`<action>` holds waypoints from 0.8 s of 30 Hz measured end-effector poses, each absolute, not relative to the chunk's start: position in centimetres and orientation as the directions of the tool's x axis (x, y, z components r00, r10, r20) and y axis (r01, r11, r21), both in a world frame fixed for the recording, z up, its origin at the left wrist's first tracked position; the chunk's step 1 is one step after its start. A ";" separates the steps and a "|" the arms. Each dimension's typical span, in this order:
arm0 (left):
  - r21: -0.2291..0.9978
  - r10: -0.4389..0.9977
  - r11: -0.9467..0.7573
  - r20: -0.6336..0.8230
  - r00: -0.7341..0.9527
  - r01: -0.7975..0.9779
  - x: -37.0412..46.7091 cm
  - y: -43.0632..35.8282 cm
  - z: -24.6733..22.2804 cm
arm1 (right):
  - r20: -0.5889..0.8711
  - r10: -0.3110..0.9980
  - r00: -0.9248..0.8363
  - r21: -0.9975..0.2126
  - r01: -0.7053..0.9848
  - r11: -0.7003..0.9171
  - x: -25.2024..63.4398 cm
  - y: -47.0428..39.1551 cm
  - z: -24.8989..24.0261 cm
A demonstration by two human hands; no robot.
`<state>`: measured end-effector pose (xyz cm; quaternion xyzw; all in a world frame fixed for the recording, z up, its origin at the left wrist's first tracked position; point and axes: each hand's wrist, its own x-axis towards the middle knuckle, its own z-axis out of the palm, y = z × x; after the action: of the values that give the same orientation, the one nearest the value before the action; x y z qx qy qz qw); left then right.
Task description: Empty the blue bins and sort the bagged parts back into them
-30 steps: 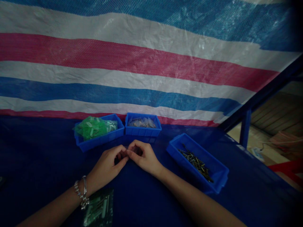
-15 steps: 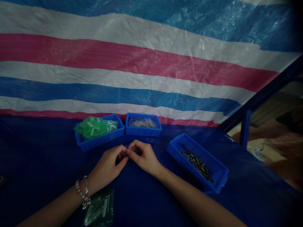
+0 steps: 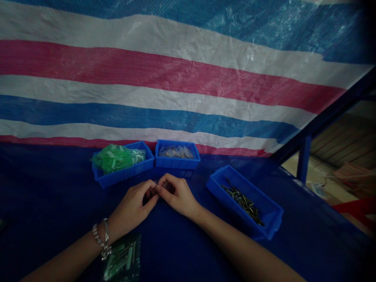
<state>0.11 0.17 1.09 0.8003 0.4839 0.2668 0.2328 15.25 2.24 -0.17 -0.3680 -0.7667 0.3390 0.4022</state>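
Observation:
My left hand (image 3: pixel 135 201) and my right hand (image 3: pixel 178 196) meet at the fingertips over the blue table (image 3: pixel 182 250). Thumbs and fingers of both are pinched together; whatever lies between them is too small and dark to make out. Behind them stand a blue bin (image 3: pixel 126 172) with green and clear plastic bags (image 3: pixel 116 158) and a smaller blue bin (image 3: pixel 177 163) holding small clear packets (image 3: pixel 176 152). Under my left wrist, a clear bag with green and metal pieces (image 3: pixel 125 258) lies on the table.
To the right, a long blue bin (image 3: pixel 267 203) holds thin dark metal pieces (image 3: pixel 243 201). A striped plastic sheet (image 3: pixel 176 74) hangs behind the table. A blue frame post (image 3: pixel 304 160) rises at the right, and a dark object (image 3: pixel 2 224) sits at the left edge.
Both hands keep the same pinched pose, joined at the fingertips. Beyond the frame on the right, the background differs and a red object now shows.

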 end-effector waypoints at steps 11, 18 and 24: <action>0.611 0.895 -0.432 0.200 0.399 0.663 0.2 0.1 1.3 | 0.362 0.832 -0.421 -0.798 0.321 0.510 15.3 2.2 -0.1; 0.595 0.891 -0.441 0.201 0.407 0.672 0.2 0.2 1.1 | 0.342 0.834 -0.434 -0.775 0.371 0.511 15.4 2.2 0.0; 0.589 0.888 -0.444 0.190 0.419 0.675 0.1 0.4 1.1 | 0.333 0.834 -0.440 -0.766 0.389 0.511 15.5 2.2 0.1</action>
<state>0.15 0.37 1.11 0.8137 0.4803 0.2449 0.2173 15.53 2.25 0.08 -0.3866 -0.7907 0.3081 0.3612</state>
